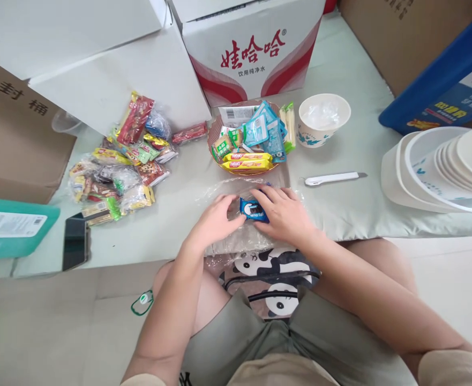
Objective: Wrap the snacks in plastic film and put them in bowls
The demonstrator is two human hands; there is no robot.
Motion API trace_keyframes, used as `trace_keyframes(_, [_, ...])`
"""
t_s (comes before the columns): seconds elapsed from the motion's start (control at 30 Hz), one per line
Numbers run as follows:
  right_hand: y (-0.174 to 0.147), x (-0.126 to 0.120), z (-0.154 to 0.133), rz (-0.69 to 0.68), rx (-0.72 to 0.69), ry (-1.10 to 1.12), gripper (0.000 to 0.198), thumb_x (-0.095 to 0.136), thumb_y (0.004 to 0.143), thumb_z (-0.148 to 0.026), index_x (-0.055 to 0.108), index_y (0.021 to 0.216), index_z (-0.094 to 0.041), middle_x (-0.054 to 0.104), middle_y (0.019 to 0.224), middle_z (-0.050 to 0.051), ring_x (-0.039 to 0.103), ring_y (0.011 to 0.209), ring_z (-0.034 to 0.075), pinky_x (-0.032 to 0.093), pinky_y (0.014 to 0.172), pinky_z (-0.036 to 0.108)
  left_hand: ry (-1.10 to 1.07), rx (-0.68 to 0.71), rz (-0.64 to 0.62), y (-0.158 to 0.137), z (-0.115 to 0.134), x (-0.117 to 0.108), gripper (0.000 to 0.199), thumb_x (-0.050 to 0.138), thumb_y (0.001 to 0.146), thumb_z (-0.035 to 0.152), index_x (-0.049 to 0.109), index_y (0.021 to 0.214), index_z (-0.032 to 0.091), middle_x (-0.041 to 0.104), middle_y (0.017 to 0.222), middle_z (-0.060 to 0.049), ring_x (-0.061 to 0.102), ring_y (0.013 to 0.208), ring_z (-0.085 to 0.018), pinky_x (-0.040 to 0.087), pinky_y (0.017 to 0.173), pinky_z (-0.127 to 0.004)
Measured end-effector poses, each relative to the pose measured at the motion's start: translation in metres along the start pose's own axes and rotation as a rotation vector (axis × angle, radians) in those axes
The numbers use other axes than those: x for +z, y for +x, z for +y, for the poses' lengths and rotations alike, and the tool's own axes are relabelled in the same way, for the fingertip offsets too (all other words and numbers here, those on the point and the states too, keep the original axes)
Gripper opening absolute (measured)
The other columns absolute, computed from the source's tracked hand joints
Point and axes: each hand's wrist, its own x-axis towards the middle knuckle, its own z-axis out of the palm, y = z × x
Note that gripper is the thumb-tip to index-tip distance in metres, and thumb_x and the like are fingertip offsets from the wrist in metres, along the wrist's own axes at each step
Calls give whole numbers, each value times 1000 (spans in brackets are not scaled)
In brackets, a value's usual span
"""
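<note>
Between my hands, at the table's front edge, lies a blue snack packet with a white and dark print. My right hand grips it from the right, its fingers curled over and covering that end. A bit of darker blue shows by those fingertips. My left hand is at the packet's left end, thumb and forefinger apart in a curve; whether they touch it I cannot tell. Under both hands spreads a crinkled clear plastic bag. Just behind stands a clear basket holding blue pouches, yellow wafer packs and other wrapped snacks.
A pile of wrapped snacks lies left, with a phone near the edge. Right of the basket are a paper bowl with clear plastic inside, a white utility knife and stacked tubs. Boxes stand behind.
</note>
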Motion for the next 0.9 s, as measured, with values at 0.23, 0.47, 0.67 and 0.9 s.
trace_keyframes(0.23, [2, 9, 8, -3, -15, 70, 58, 65, 88, -33, 58, 142, -13, 62, 147, 18, 57, 135, 38, 42, 115, 58, -271, 24, 3, 1, 3, 11, 49, 64, 85, 31, 61, 131, 15, 76, 118, -11, 71, 107, -23, 56, 100, -42])
trace_keyframes(0.47, [0, 15, 25, 68, -41, 314, 60, 60, 80, -22, 57, 140, -14, 57, 150, 20, 57, 138, 36, 49, 114, 55, -274, 146, -10, -3, 1, 3, 51, 61, 90, 35, 57, 138, 17, 70, 136, -13, 65, 128, -26, 50, 114, -47])
trace_keyframes(0.67, [-2, 15, 29, 114, -73, 362, 52, 57, 83, -22, 60, 135, -14, 60, 144, 21, 60, 135, 36, 50, 113, 56, 201, 90, -38, -6, 12, 8, 38, 61, 92, 32, 68, 126, 17, 56, 156, -14, 43, 152, -38, 29, 128, -64])
trace_keyframes(0.9, [-1, 20, 24, 157, -47, 392, 54, 63, 87, -37, 58, 136, -14, 60, 144, 22, 59, 136, 37, 50, 113, 57, 314, 97, 14, -15, 31, 23, 48, 61, 94, 34, 61, 142, 27, 51, 160, -11, 32, 158, -39, 25, 127, -69])
